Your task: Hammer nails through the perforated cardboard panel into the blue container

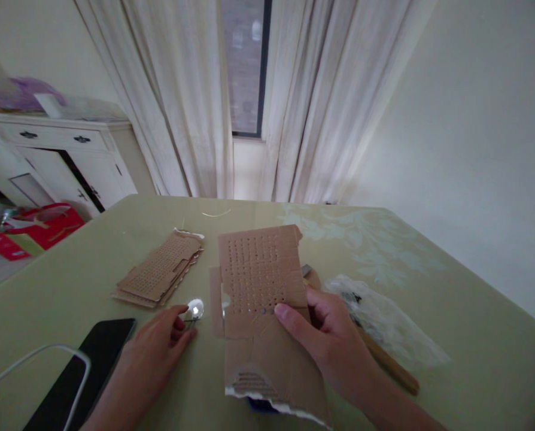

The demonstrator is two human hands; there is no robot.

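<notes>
My right hand [325,335] grips a torn piece of brown cardboard [258,275], thumb on its front and fingers behind. Rows of small punched holes cover its upper part, and a few small grey heads sit in the lowest row by the thumb. My left hand [160,341] is low over the table, thumb and forefinger apart around a few thin dark pins [191,322]. Just beyond them is a bright, shiny round spot [195,308]. To the left lies a stack of perforated cardboard pieces [160,269].
A black phone-like slab [88,371] and a white cable [70,350] are at front left. On the right lie a clear plastic bag [393,323] and a wooden handle [391,362], partly behind my hand. Something blue [262,406] shows under the cardboard. Curtains [182,102] hang beyond the table.
</notes>
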